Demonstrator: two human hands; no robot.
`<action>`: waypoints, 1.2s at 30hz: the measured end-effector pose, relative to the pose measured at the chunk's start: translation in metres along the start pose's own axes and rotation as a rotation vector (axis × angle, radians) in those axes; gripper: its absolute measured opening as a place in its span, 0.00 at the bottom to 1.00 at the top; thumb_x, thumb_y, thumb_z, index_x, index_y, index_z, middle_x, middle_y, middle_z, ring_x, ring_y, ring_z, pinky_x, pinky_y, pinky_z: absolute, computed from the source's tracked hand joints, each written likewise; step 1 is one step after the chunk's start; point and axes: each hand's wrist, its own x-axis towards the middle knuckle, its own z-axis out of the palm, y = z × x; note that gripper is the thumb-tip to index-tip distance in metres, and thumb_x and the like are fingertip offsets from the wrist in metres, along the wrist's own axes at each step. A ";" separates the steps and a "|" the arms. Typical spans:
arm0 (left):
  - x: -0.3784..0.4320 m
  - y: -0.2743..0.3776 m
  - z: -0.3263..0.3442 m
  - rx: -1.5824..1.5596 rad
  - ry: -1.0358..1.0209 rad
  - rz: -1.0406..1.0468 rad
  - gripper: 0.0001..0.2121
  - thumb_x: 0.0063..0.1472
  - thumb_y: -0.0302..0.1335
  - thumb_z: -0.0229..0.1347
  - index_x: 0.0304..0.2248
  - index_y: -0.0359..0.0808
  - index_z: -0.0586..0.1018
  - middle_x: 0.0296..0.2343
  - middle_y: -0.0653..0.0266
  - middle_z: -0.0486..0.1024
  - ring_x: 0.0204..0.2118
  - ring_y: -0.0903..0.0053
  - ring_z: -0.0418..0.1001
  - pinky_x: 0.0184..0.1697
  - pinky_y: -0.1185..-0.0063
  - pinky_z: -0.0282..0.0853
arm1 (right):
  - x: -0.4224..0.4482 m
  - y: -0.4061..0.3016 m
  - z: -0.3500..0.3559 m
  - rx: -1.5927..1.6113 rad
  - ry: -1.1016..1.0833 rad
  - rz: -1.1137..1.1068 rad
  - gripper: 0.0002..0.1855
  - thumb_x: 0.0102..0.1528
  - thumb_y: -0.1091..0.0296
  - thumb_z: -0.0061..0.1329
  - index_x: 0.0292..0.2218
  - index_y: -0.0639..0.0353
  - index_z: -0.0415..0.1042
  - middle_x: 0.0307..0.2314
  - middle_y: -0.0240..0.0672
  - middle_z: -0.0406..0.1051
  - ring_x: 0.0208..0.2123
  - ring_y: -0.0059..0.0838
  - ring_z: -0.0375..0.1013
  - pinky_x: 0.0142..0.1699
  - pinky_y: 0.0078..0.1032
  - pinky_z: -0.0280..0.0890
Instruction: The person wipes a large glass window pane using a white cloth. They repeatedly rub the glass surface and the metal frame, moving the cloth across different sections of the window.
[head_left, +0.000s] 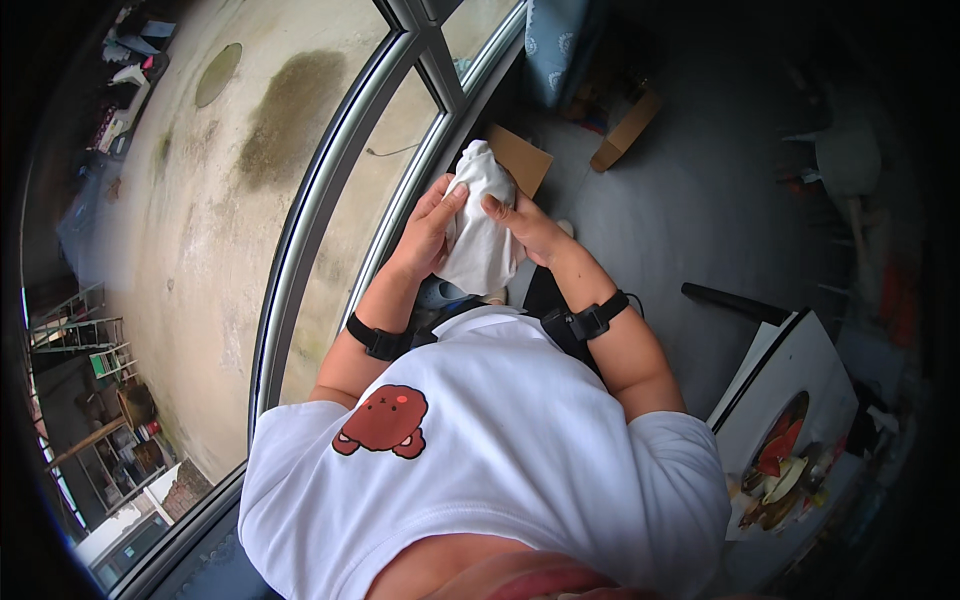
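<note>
A bunched white cloth (480, 247) is held between my two hands in front of my chest, its narrow crumpled end pointing away from me. My left hand (431, 225) grips its left side, the thumb lying on top. On the right side, my right hand (529, 225) holds the cloth with its thumb pressed on the front. Most of the fingers of both hands are hidden behind the cloth. Whether anything is inside the cloth cannot be told.
A metal-framed window (345, 157) runs close along my left, with a concrete yard beyond. Cardboard pieces (521, 161) and an open cardboard box (626, 131) lie on the dark floor ahead. At the lower right stands a white table (821, 360) with a decorated surface.
</note>
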 end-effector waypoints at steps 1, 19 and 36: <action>0.013 -0.001 -0.003 -0.001 -0.028 0.037 0.12 0.68 0.34 0.51 0.45 0.36 0.71 0.37 0.70 0.75 0.38 0.87 0.72 0.44 0.84 0.68 | 0.011 -0.006 -0.005 0.014 -0.037 0.031 0.48 0.53 0.44 0.58 0.63 0.58 0.51 0.55 0.40 0.60 0.58 0.31 0.60 0.61 0.28 0.56; 0.066 0.195 -0.090 2.069 1.392 0.969 0.25 0.58 0.37 0.58 0.56 0.53 0.69 0.63 0.64 0.52 0.67 0.66 0.46 0.67 0.58 0.25 | 0.286 -0.114 -0.150 -0.673 0.208 -0.476 0.27 0.57 0.57 0.52 0.53 0.62 0.66 0.48 0.52 0.59 0.51 0.44 0.60 0.59 0.35 0.57; 0.082 0.188 -0.135 2.237 1.592 1.054 0.25 0.53 0.44 0.53 0.52 0.54 0.75 0.63 0.54 0.54 0.68 0.61 0.44 0.68 0.60 0.23 | 0.414 -0.193 -0.043 -0.673 0.391 -1.088 0.25 0.63 0.49 0.41 0.51 0.61 0.65 0.44 0.52 0.64 0.47 0.52 0.65 0.52 0.41 0.59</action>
